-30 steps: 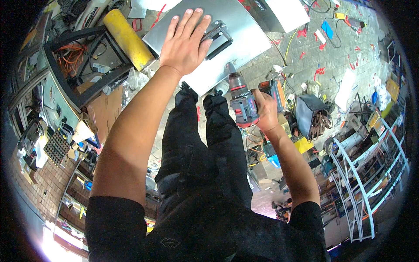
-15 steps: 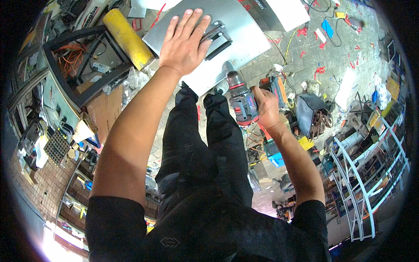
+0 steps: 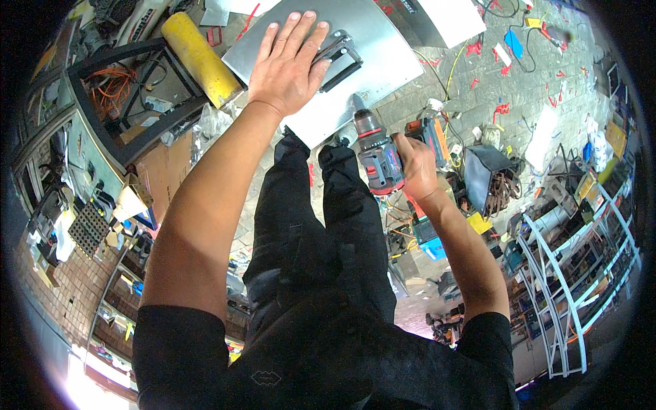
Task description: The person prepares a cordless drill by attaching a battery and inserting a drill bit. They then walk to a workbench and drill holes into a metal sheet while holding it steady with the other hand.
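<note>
My left hand (image 3: pixel 285 72) lies flat, fingers stretched out, on a shiny sheet-metal panel (image 3: pixel 383 51). Just right of that palm, a dark metal handle or latch (image 3: pixel 340 61) is fixed to the panel, and my thumb reaches its edge. My right hand (image 3: pixel 417 164) is wrapped round the grip of a grey, black and red cordless drill (image 3: pixel 379 160). Its chuck points up at the panel's lower edge, where a cone-shaped bit (image 3: pixel 358 102) meets or nearly meets the metal; I cannot tell if it touches. The panel's near corner lies over my knees.
A yellow cylinder (image 3: pixel 199 60) lies left of the panel, beside a black metal frame (image 3: pixel 130 147). Red scraps, cables and a dark box (image 3: pixel 486 174) litter the paved floor (image 3: pixel 519 82) to the right. A pale metal rack (image 3: pixel 574 273) stands far right.
The drill has tilted slightly and shifted a little to the left. My left hand stays pressed on the panel, almost unmoved.
</note>
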